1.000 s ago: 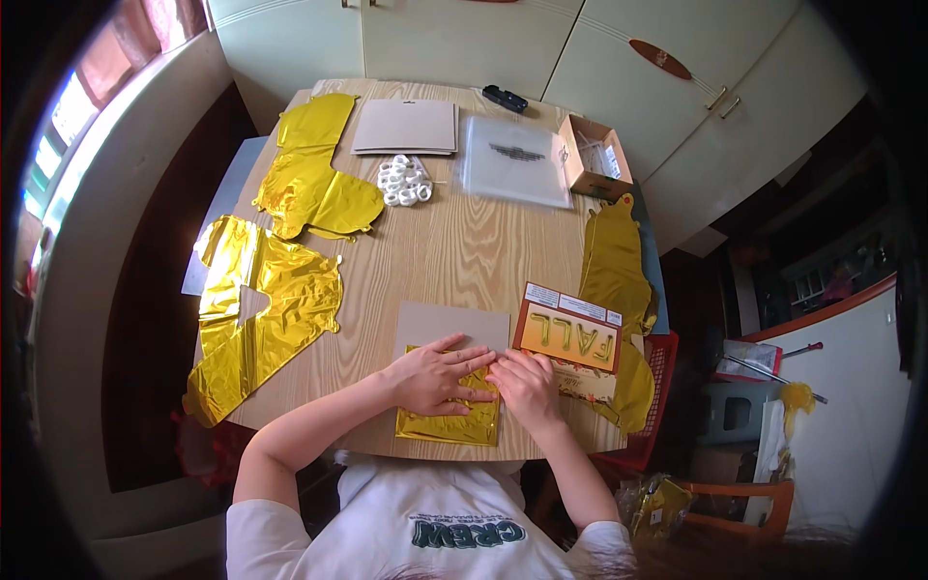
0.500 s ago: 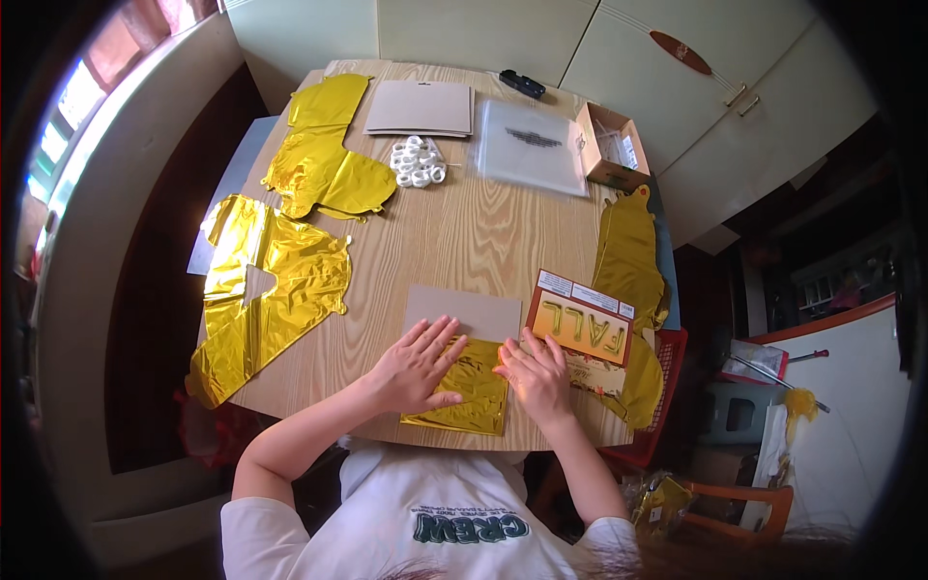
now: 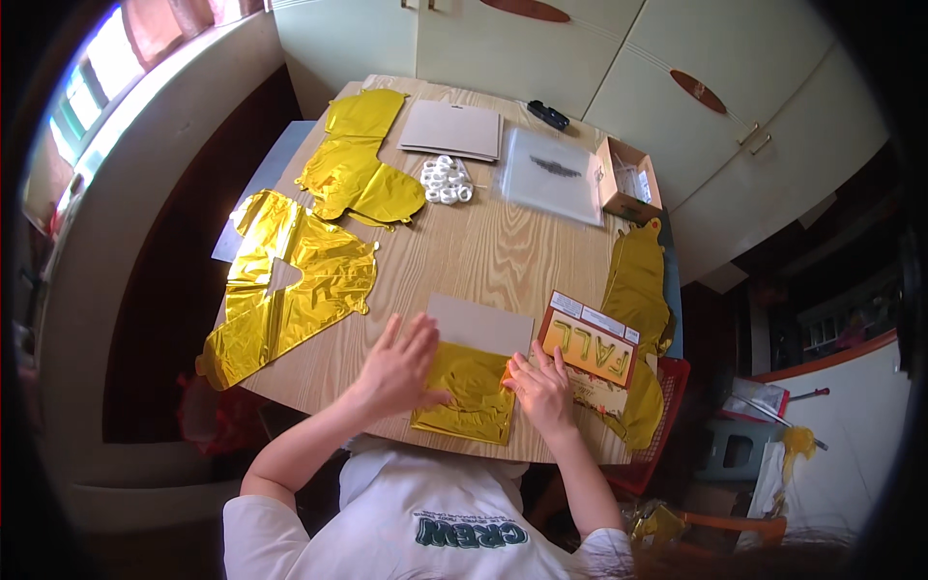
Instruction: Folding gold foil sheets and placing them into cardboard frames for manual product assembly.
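A shiny gold foil balloon (image 3: 469,391), folded into a flat square, lies at the table's near edge, covering the lower part of a grey-brown card (image 3: 480,322). At the foil's left edge is my left hand (image 3: 398,369), open with fingers outstretched, slightly blurred and seemingly raised. My right hand (image 3: 543,391) rests at the foil's right edge, its fingers stretched out and the thumb side touching the foil. Just beyond those fingertips lies an orange printed card (image 3: 592,340) with pictured gold letters.
Flat gold foil balloons (image 3: 290,290) spread along the left, with another (image 3: 638,280) at right. Far off are stacked grey cards (image 3: 449,129), white ribbon rolls (image 3: 447,181), clear plastic bags (image 3: 551,174), a black stapler-like object (image 3: 548,115) and a cardboard box (image 3: 628,184).
My left hand has come off the foil toward its left edge. My right hand stays by the right edge. The whole view has shifted, with the table sitting lower and farther right.
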A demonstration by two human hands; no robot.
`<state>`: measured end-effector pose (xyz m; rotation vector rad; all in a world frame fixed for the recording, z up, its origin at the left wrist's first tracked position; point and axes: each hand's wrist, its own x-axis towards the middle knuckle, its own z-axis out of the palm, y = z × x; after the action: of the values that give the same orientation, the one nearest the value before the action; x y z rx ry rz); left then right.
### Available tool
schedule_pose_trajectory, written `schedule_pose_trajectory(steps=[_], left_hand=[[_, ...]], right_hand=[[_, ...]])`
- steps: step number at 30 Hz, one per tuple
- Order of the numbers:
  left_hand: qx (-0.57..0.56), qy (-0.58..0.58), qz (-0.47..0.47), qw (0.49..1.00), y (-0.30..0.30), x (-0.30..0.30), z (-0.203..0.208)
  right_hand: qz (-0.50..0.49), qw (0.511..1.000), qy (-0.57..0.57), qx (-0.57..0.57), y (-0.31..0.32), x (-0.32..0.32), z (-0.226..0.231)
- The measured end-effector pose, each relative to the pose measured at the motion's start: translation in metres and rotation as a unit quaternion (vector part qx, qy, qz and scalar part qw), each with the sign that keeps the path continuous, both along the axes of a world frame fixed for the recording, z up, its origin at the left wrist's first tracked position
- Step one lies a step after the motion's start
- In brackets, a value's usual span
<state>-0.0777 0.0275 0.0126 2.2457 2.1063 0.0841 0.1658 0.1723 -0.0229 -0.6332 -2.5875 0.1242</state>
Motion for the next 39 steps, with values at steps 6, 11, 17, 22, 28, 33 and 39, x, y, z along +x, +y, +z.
schedule_pose_trajectory(steps=[6, 11, 17, 22, 28, 33, 39], left_hand=[[0.004, -0.059, -0.109, 0.992, -0.018, 0.076, 0.009], [-0.014, 0.014, -0.09, 0.996, -0.055, 0.085, -0.007], [0.032, -0.008, -0.082, 0.996, -0.082, 0.08, -0.015], [0.04, -0.085, -0.074, 0.993, -0.084, 0.061, -0.007], [-0.061, -0.506, 0.139, 0.849, -0.088, 0.022, 0.039], [0.091, -0.866, 0.301, 0.39, -0.095, -0.026, 0.027], [0.085, -0.921, 0.261, 0.278, -0.091, -0.046, 0.016]], right_hand=[[-0.005, 1.0, -0.018, -0.005, -0.013, 0.002, 0.003], [0.02, 0.999, -0.032, -0.011, -0.036, 0.003, 0.005], [0.053, 0.994, -0.046, -0.08, -0.036, 0.013, 0.007], [-0.066, 0.973, -0.205, -0.087, -0.003, 0.064, 0.025], [-0.015, 0.956, -0.271, -0.109, -0.036, 0.095, 0.028], [0.006, 0.98, -0.196, -0.023, -0.067, 0.103, 0.018], [0.048, 0.988, -0.146, 0.031, -0.072, 0.12, 0.009]])
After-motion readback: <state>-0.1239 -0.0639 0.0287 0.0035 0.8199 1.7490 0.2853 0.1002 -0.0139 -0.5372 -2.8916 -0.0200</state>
